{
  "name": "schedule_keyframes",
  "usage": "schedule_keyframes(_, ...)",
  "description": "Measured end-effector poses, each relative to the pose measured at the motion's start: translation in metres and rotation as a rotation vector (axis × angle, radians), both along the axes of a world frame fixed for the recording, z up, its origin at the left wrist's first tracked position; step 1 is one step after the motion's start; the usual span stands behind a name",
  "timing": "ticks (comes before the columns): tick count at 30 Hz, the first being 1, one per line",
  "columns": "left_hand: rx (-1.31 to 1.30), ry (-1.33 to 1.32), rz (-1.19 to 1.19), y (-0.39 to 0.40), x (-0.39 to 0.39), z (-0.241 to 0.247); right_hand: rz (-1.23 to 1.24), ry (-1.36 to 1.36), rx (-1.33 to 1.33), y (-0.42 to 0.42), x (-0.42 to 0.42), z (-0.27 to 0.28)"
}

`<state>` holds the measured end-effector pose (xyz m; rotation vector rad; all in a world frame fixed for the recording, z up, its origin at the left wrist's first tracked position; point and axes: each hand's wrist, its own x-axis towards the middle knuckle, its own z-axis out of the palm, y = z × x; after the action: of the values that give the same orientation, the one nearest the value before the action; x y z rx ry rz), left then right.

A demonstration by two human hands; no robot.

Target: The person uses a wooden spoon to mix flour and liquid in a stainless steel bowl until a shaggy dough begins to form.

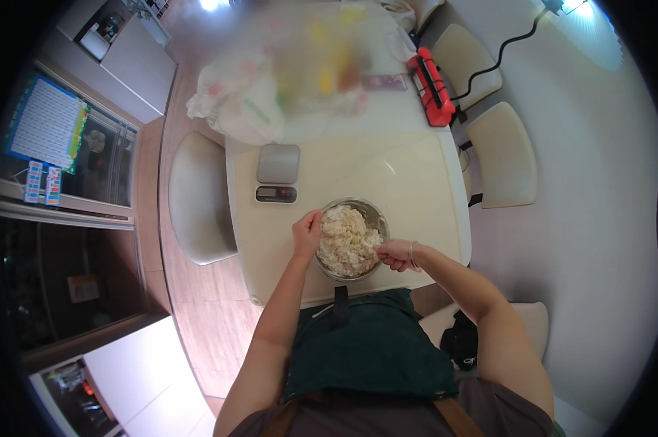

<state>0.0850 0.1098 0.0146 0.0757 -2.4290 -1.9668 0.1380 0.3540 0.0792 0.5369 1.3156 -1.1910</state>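
A round metal bowl [384, 220] stands near the front edge of the table. Inside it is a shaggy, pale floury dough [348, 240], with yellowish patches near the middle and dry white flour around the sides. My left hand [307, 232] grips the bowl's left rim, thumb and fingers pinched over the edge. At the right rim my right hand [397, 254] is curled, its fingertips reaching over the edge to the dough. Whether a thin pale utensil sits in those fingers, I cannot tell. A bracelet circles the right wrist.
A kitchen scale [278, 164] lies left beyond the bowl on a cream mat [340, 164]. White plastic bags [247, 109] and a blurred area fill the table's far end. A red case [431, 87] with a black cable lies at the far right. Chairs [202, 196] flank the table [462, 218].
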Motion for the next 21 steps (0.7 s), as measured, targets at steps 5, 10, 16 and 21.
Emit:
schedule_keyframes(5,0.123,-0.041,0.105,-0.019,0.009,-0.043,0.341,0.403,0.335,-0.015,-0.009,0.024)
schedule_keyframes(10,0.107,-0.029,0.12,-0.021,0.015,-0.054,0.714,0.634,0.561,-0.017,-0.01,0.054)
schedule_keyframes(16,0.142,-0.051,0.111,-0.023,0.015,-0.058,0.933,0.661,0.766,-0.034,-0.007,0.121)
schedule_keyframes(21,0.217,-0.126,-0.032,-0.028,-0.001,-0.056,0.927,1.073,0.957,-0.028,-0.008,0.111)
